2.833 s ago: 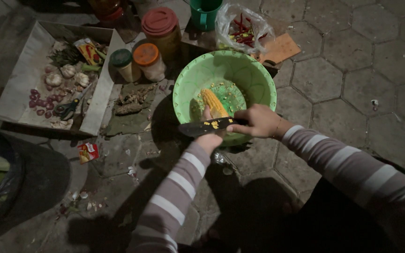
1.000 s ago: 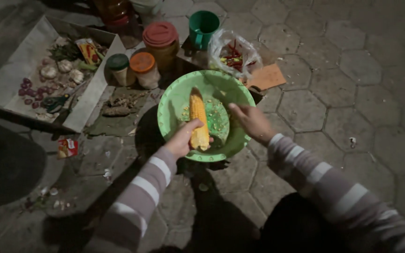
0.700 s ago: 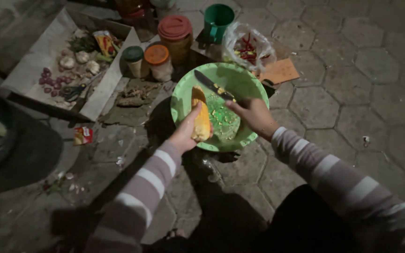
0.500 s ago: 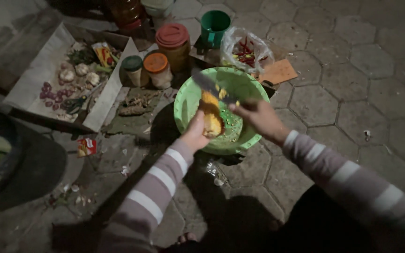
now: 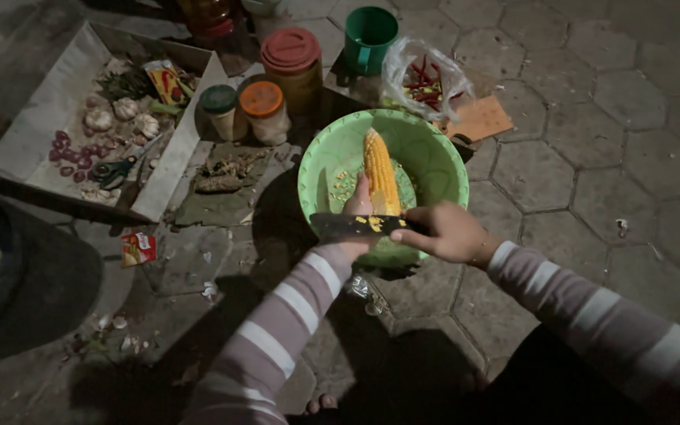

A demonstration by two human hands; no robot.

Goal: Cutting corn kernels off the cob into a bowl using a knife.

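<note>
Yellow corn cob (image 5: 380, 171) gripped in left hand (image 5: 358, 211), knife (image 5: 356, 226) clasped in right hand (image 5: 446, 233).

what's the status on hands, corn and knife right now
Left hand grips corn cob over green bowl. Right hand holds knife across cob's base. Nothing blocking.

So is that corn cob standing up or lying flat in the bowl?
Standing tilted: the left hand props the corn cob on end inside the green bowl.

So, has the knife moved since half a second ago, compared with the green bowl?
Yes. The knife was up over the far part of the green bowl; now it lies across the near rim, at the base of the corn cob.
</note>
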